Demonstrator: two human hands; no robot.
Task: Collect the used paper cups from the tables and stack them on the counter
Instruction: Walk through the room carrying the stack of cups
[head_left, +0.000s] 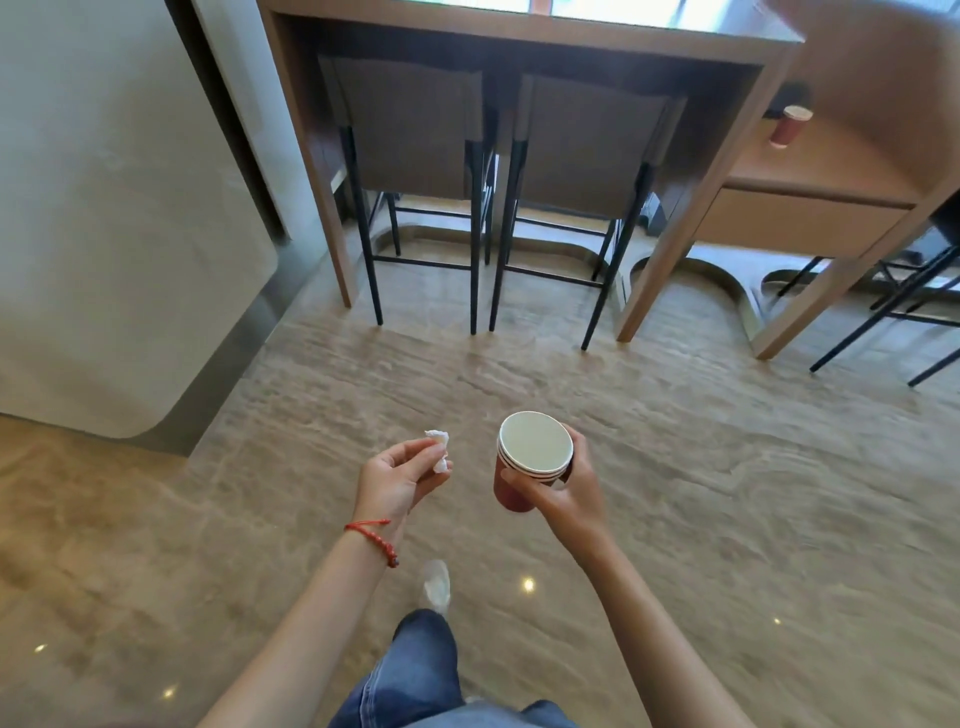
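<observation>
Cups: three nested (532, 460), gripped by right hand (563, 493); one on table (789, 126). Left hand (397, 478) pinches tissue (439, 451).

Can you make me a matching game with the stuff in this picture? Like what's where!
Things:
1. stack of red cups
2. crumpled tissue
3. single red cup
4. red bracelet

Places:
A. on the left wrist
B. on the wooden table at the far right
C. held in the right hand
D. pinched in the left hand

Pairs: 1-C, 2-D, 3-B, 4-A
</observation>
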